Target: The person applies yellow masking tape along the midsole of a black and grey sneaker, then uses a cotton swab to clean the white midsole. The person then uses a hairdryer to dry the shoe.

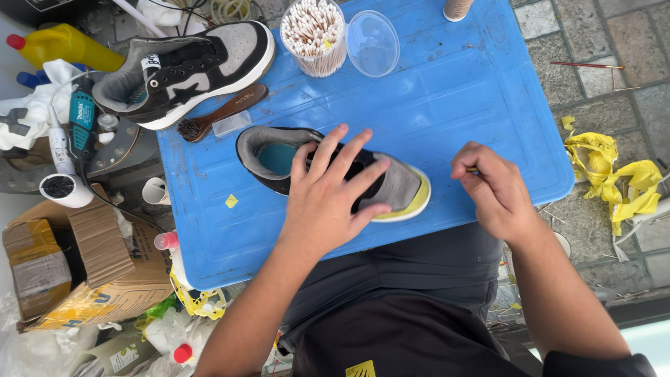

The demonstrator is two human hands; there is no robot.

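On the far left, beside the blue plastic surface [447, 91], a yellow squeeze bottle with a red cap [59, 43] and a teal power tool [82, 126] are seen among clutter, with a torn cardboard box [77, 269] lower down. At the surface's upper left corner a black, grey and white sneaker [188, 70] is laid on its side, and a brown wooden-handled brush [220, 112] is set just beside it. Further right, a clear tub packed with cotton swabs [314, 35] is stood upright, its clear round lid [373, 43] placed next to it.

Near the middle of the surface a black and grey sneaker with a yellow-green sole [398, 188] is laid with its toe pointing right. It is pressed down by the left hand [328, 199], whose fingers are spread flat over the upper, so the grip is open and resting rather than clamped. To the right of the toe, the right hand [492, 188] is held with its grip closed on a thin object [474, 170], too little of which is shown to be identified. On the stone paving at the far right, crumpled yellow tape [618, 181] is scattered.
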